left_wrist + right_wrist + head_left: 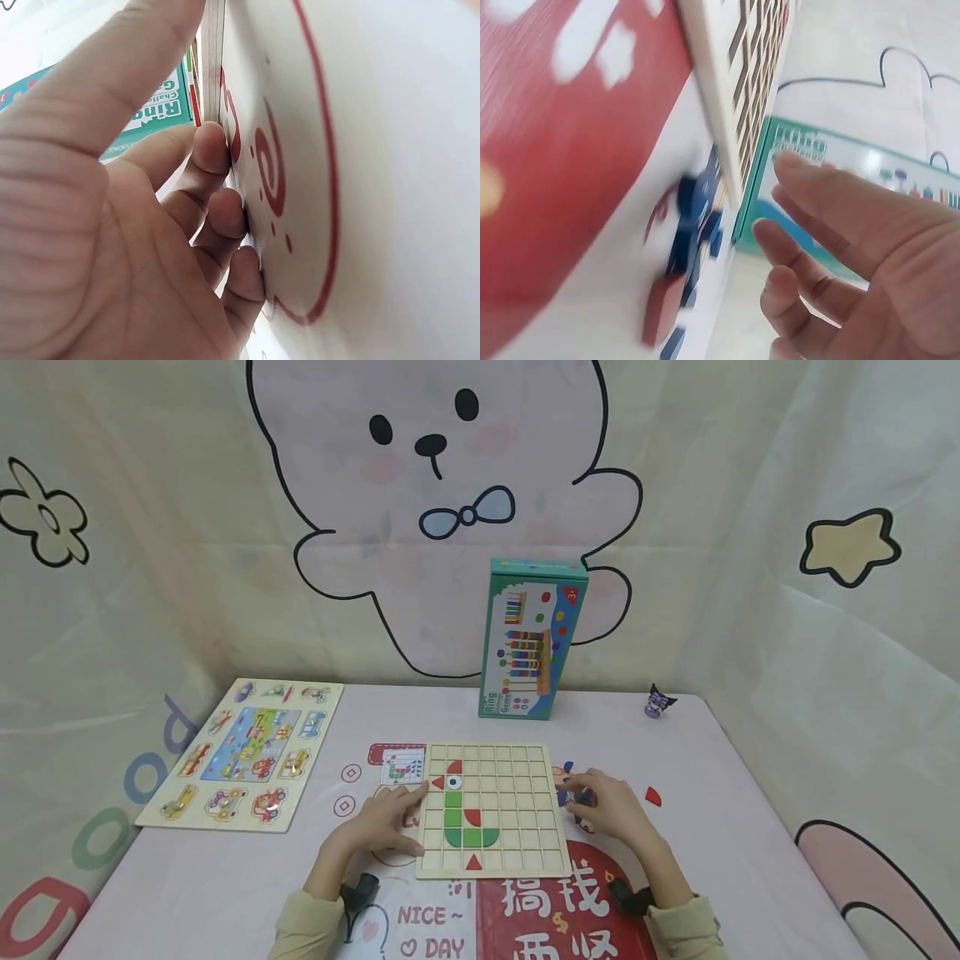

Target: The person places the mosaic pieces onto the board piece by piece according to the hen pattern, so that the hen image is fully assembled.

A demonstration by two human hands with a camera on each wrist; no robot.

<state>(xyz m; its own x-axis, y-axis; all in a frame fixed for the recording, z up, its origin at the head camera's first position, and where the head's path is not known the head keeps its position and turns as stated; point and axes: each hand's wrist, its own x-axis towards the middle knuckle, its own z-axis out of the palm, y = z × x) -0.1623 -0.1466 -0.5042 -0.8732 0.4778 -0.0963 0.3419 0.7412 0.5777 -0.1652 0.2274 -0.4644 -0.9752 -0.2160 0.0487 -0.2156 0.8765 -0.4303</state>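
A wooden grid board (525, 810) lies flat on the table, its left half bearing red and green tiles in a bird-like shape. A round-eyed white tile (453, 782) sits near the top beside a red triangle (438, 783), and another red triangle (473, 863) is in the bottom row. My left hand (386, 822) touches the board's left edge, thumb and index finger spread along it. Beside the right edge, my right hand (606, 803) hovers with fingers loosely bent and nothing between them. A loose red quarter-round tile (653, 797) lies to its right.
A card (403, 767) with a printed picture pokes out at the board's upper left. Farther left lies a vehicle puzzle board (300, 793). At the back stand a green ring game box (532, 643) and a small dark purple figure (657, 702). Red lettering decorates the white tablecloth (735, 877).
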